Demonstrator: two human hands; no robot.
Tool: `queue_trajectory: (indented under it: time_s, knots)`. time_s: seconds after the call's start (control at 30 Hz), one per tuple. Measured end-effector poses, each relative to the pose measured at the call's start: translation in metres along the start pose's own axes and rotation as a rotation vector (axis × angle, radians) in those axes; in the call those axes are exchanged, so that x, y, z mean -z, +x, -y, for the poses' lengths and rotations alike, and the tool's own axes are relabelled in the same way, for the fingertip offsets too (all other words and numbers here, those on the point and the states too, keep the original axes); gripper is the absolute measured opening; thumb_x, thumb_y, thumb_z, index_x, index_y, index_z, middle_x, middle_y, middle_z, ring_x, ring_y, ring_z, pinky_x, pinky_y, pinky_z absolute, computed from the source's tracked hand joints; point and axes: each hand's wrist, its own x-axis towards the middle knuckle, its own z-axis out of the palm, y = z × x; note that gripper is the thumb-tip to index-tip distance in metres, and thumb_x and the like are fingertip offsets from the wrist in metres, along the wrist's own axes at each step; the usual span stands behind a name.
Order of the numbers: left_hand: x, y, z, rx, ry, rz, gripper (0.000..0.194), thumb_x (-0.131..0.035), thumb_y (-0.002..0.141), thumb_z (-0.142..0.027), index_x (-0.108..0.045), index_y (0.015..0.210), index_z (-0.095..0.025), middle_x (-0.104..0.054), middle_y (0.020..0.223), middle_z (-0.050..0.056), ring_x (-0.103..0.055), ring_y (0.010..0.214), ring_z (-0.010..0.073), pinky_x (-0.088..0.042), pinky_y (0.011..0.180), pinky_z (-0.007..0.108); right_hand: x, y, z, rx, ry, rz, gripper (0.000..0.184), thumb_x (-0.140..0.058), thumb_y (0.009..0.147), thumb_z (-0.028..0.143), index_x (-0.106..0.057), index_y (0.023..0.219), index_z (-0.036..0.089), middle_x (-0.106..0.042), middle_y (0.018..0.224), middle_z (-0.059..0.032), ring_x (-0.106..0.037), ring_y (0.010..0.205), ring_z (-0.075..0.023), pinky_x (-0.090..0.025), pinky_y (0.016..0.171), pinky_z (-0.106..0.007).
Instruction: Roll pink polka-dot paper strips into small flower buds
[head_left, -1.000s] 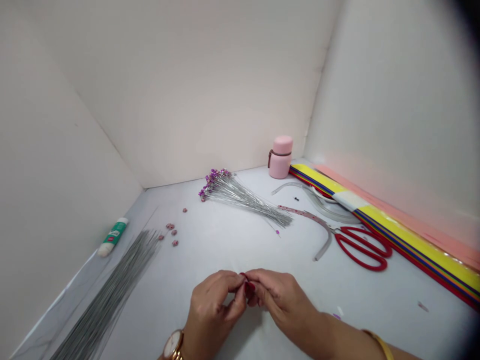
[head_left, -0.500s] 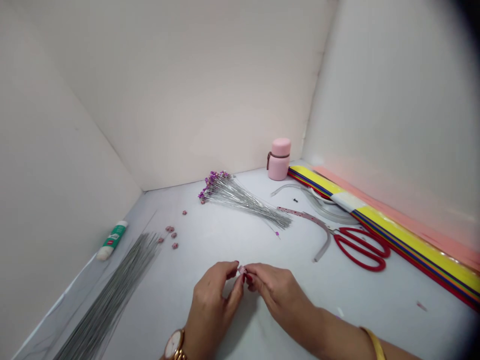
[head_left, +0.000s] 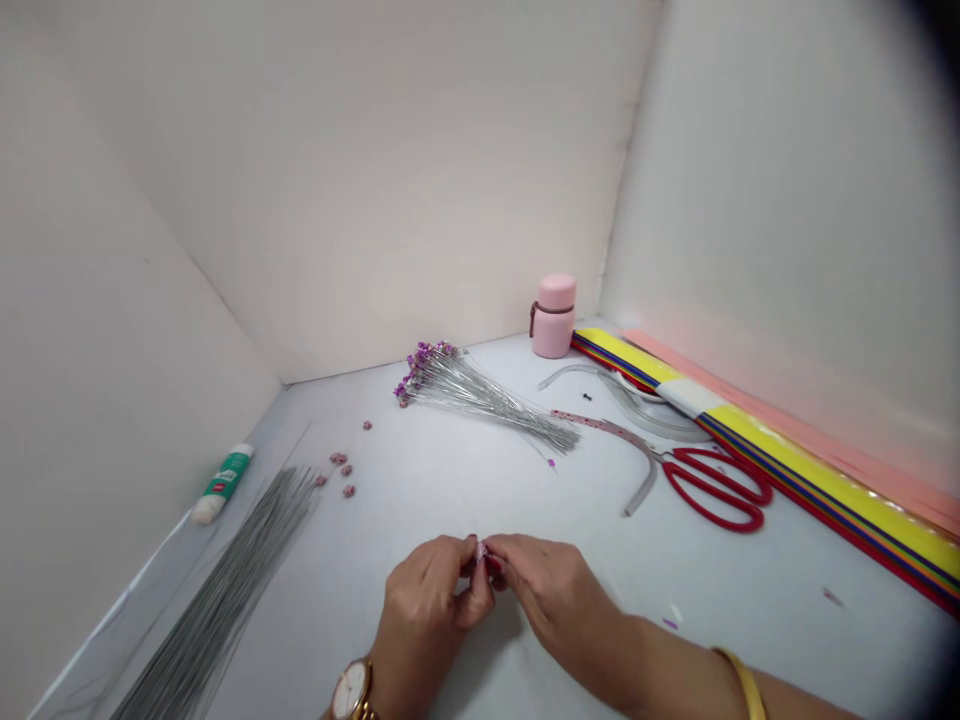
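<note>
Between my two hands, close to the table's near edge, is a small pink folded piece (head_left: 481, 550), partly hidden by fingertips. My left hand (head_left: 424, 600) pinches it from the left with thumb and forefinger. From the other side, the fingers of my right hand (head_left: 551, 590) press together on the same piece. Several small pink spotted star-like pieces (head_left: 339, 458) lie beyond my left hand. Farther back rests a bunch of silvery wires (head_left: 480, 395) with purple and pink tips (head_left: 424, 357).
A bundle of grey wires (head_left: 225, 600) and a green-and-white tube (head_left: 225, 485) lie on the left. To the right are red-handled scissors (head_left: 716, 490), a pink spotted strip (head_left: 600, 423), and long coloured sheets (head_left: 780, 455). A pink flask (head_left: 553, 318) stands at the back.
The pink piece, hidden at first, came into sight between the fingertips. My left fingers spread a little, then closed on it again. Both hands stay in nearly the same place.
</note>
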Motion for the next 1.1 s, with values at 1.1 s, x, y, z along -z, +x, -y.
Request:
queue_trajectory:
  time_s: [1.1]
  knots:
    - [0.003, 0.001, -0.011, 0.666, -0.927, 0.151, 0.014, -0.057, 0.075, -0.023, -0.062, 0.084, -0.012, -0.067, 0.074, 0.007, -0.062, 0.068, 0.0165, -0.051, 0.063, 0.025, 0.003, 0.007, -0.001, -0.409, 0.755, -0.050, 0.024, -0.051, 0.080, 0.032, -0.066, 0.089, 0.015, -0.060, 0.059, -0.0008, -0.053, 0.055, -0.0097, -0.043, 0.054, -0.020]
